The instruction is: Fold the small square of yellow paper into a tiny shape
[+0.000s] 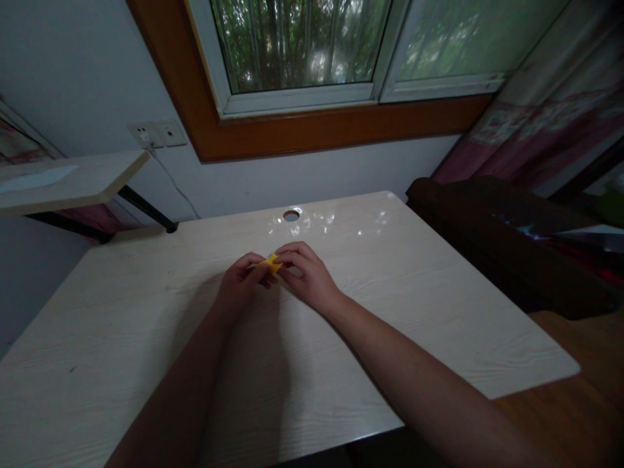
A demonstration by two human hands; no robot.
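Between my two hands is a small bright yellow piece (272,263) with pointed corners, perhaps folded paper; its exact kind is too small to make out. My left hand (244,275) pinches it from the left, thumb on top and fingers curled beneath. From the right, my right hand (306,272) grips its other side between thumb and fingertips. Part of the piece is hidden by my fingers. Both hands are just over the pale wood-grain table (390,312), toward its far half.
A round cable hole (291,216) lies near the table's back edge. At the left stands a raised shelf (97,185) on black legs. A cord runs down from a wall socket (156,134). Dark furniture (487,240) stands at the right, below a curtain (531,123).
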